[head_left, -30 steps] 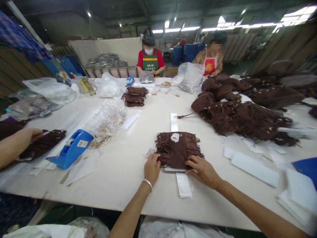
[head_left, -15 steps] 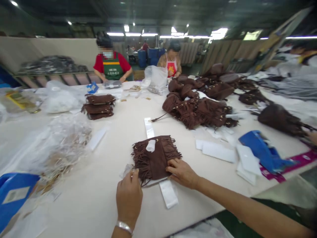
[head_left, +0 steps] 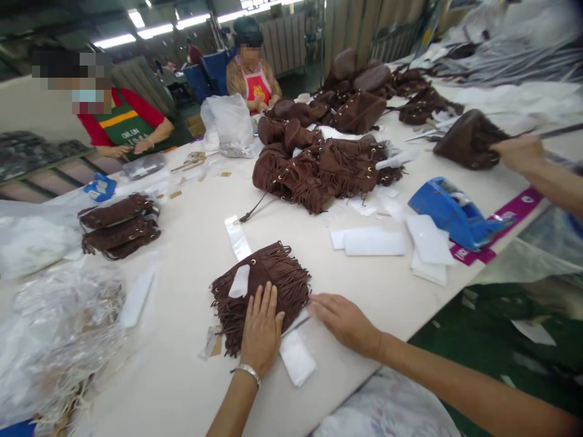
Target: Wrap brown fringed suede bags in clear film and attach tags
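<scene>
A dark brown fringed bag [head_left: 286, 282] lies flat on the table, with a white wrap [head_left: 239, 281] at its upper part. My left hand [head_left: 262, 328] rests on the bag's front, fingers stretched out and flat. At the bag's right lower edge is my right hand [head_left: 346, 321], its fingers drawn together beside the fringe ends; what they pinch, if anything, is hidden. One white strip [head_left: 297, 357] shows below the bag, and another white strip [head_left: 237, 238] lies above it. A small clear plastic piece [head_left: 211, 342] sits by its lower left corner.
Brown bags [head_left: 314, 173] are heaped at the back, and folded ones [head_left: 119, 227] are stacked at left. A blue tape dispenser [head_left: 455, 212] and white pads [head_left: 374, 241] lie right. Another person's hand [head_left: 519, 155] holds a bag. Clear plastic bags [head_left: 68, 321] cover the left.
My left hand has moved from the bag's lower left corner onto its front and flattened. My right hand has slid off the front to the right edge. The view has swung right.
</scene>
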### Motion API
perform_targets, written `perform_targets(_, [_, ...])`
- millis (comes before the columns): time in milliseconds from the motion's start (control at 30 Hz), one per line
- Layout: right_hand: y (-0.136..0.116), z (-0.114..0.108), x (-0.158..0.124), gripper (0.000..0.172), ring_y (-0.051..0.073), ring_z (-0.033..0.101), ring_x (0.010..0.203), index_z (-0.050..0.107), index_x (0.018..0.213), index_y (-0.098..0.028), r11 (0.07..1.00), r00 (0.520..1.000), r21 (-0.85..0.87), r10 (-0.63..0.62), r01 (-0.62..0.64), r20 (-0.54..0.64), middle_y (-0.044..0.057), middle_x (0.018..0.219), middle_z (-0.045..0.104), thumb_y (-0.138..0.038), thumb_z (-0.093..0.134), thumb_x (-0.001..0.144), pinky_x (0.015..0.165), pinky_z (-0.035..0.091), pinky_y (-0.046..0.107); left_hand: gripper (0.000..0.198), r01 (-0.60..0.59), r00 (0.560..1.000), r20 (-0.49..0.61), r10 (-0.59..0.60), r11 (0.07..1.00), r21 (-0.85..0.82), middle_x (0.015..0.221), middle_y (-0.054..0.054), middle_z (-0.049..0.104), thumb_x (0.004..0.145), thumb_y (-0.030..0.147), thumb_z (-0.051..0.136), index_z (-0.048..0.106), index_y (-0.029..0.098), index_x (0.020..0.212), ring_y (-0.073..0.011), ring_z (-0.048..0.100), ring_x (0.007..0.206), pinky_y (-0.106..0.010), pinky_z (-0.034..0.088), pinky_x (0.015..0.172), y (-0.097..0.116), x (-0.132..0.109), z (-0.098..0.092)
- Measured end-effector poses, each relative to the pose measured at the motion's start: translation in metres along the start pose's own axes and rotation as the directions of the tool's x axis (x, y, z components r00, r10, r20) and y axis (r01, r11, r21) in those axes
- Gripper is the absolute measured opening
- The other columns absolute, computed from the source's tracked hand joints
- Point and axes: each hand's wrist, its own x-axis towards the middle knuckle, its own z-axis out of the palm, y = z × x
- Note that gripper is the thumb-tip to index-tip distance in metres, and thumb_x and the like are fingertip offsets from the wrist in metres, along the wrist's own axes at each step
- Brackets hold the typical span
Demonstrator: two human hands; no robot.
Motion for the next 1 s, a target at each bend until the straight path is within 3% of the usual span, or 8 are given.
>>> perform_targets(100, [0.014, -0.003, 0.015, 0.040, 0.020, 0.051, 0.124, 0.051, 0.134, -0.018, 0.981, 0.980, 0.056, 0.189, -0.186, -0.065, 0.012, 0.134, 0.057, -0.013, 0.037, 0.097, 0.104, 0.045, 0.041, 0.063, -0.001, 1.000, 0.021, 0.001, 1.000, 0.000, 0.160, -0.010, 0.020, 0.098, 0.027, 0.037, 0.010, 0.016, 0.153, -0.0265, 0.011, 0.149, -0.054, 0.027, 0.118, 0.003, 0.002, 0.000])
perform_targets(233, [0.024, 0.021, 0.024, 0.045, 0.023, 0.047, 0.130, 0.048, 0.139, -0.015, 0.998, 0.998, -0.022, 0.059, -0.059, 0.028, 0.012, 0.142, 0.051, -0.011, 0.039, 0.095, 0.105, 0.043, 0.043, 0.064, -0.020, 0.999, 0.032, 0.020, 1.000, 0.002, 0.160, -0.011, 0.020, 0.097, 0.027, 0.038, 0.010, 0.017, 0.153, -0.0271, 0.011, 0.148, -0.054, 0.029, 0.117, 0.003, 0.004, 0.002])
perform_targets(367, [0.028, 0.040, 0.008, 0.049, 0.024, 0.043, 0.134, 0.045, 0.142, -0.012, 0.994, 0.998, -0.110, -0.021, 0.027, 0.055, 0.016, 0.146, 0.045, -0.010, 0.044, 0.093, 0.106, 0.040, 0.043, 0.063, -0.043, 0.999, 0.011, 0.043, 0.999, -0.009, 0.159, -0.011, 0.022, 0.097, 0.025, 0.037, 0.010, 0.018, 0.154, -0.0277, 0.013, 0.148, -0.055, 0.030, 0.116, 0.002, 0.004, 0.002])
perform_targets(500, [0.029, 0.026, 0.002, 0.044, 0.025, 0.048, 0.129, 0.053, 0.134, -0.012, 0.987, 0.997, -0.158, -0.002, 0.015, 0.083, 0.016, 0.141, 0.051, -0.010, 0.046, 0.091, 0.104, 0.042, 0.044, 0.062, -0.046, 0.999, -0.015, 0.046, 0.999, -0.001, 0.159, -0.010, 0.023, 0.097, 0.024, 0.036, 0.009, 0.020, 0.154, -0.0266, 0.015, 0.148, -0.054, 0.031, 0.116, 0.004, 0.003, 0.001])
perform_targets(633, [0.017, 0.005, 0.032, 0.040, 0.027, 0.047, 0.130, 0.055, 0.133, -0.013, 0.983, 0.999, -0.176, 0.043, -0.044, -0.007, 0.015, 0.142, 0.050, -0.015, 0.045, 0.094, 0.106, 0.040, 0.045, 0.063, -0.045, 0.999, -0.028, 0.046, 0.998, 0.043, 0.160, -0.009, 0.022, 0.097, 0.023, 0.036, 0.009, 0.019, 0.154, -0.0268, 0.015, 0.148, -0.054, 0.030, 0.116, 0.005, 0.003, 0.001])
perform_targets(767, [0.010, 0.018, 0.065, 0.050, 0.027, 0.033, 0.140, 0.041, 0.145, -0.013, 0.991, 0.997, -0.134, 0.013, -0.024, -0.077, 0.014, 0.152, 0.037, -0.030, 0.046, 0.098, 0.113, 0.033, 0.045, 0.064, -0.011, 1.000, -0.028, 0.014, 0.995, 0.104, 0.160, -0.007, 0.022, 0.096, 0.023, 0.039, 0.012, 0.021, 0.153, -0.0284, 0.013, 0.148, -0.055, 0.031, 0.116, 0.007, 0.001, 0.000])
perform_targets(900, [0.024, 0.036, 0.067, 0.052, 0.026, 0.040, 0.136, 0.042, 0.144, -0.013, 0.993, 0.999, -0.119, 0.031, -0.028, 0.024, 0.014, 0.147, 0.044, -0.037, 0.046, 0.098, 0.109, 0.038, 0.045, 0.063, 0.022, 0.999, -0.043, -0.017, 0.992, 0.124, 0.160, -0.004, 0.020, 0.095, 0.025, 0.040, 0.015, 0.023, 0.153, -0.0298, 0.013, 0.148, -0.055, 0.033, 0.115, 0.008, 0.000, -0.001])
perform_targets(1000, [0.024, 0.024, 0.083, 0.046, 0.029, 0.047, 0.131, 0.052, 0.137, -0.013, 0.984, 0.996, -0.167, 0.064, -0.054, 0.055, 0.015, 0.142, 0.051, -0.036, 0.045, 0.098, 0.107, 0.038, 0.051, 0.063, 0.046, 0.998, -0.051, -0.041, 0.995, 0.092, 0.160, -0.001, 0.020, 0.095, 0.029, 0.040, 0.016, 0.026, 0.153, -0.0302, 0.016, 0.148, -0.055, 0.034, 0.114, 0.008, 0.000, -0.001])
